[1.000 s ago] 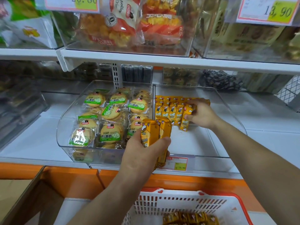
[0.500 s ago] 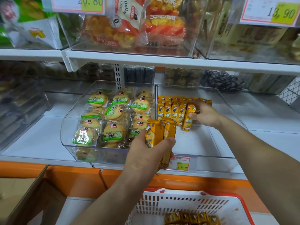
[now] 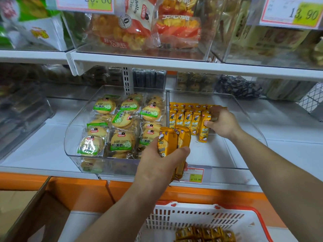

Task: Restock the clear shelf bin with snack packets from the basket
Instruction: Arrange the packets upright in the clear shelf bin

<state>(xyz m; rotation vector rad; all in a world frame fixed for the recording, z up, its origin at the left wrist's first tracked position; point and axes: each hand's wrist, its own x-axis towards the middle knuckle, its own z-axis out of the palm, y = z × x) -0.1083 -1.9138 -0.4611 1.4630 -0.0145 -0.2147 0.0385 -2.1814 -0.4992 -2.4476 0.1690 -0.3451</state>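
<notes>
At centre frame the left hand [image 3: 157,165] grips a bundle of yellow snack packets [image 3: 172,144], held upright in front of the clear shelf bin [image 3: 211,154]. Right of centre, inside that bin, the right hand [image 3: 222,123] pinches the end packet [image 3: 203,131] of a standing row [image 3: 183,119] at the back. At the bottom, the white basket [image 3: 192,217] holds more packets [image 3: 204,233]. The bin to the left holds round biscuit packs [image 3: 122,130].
</notes>
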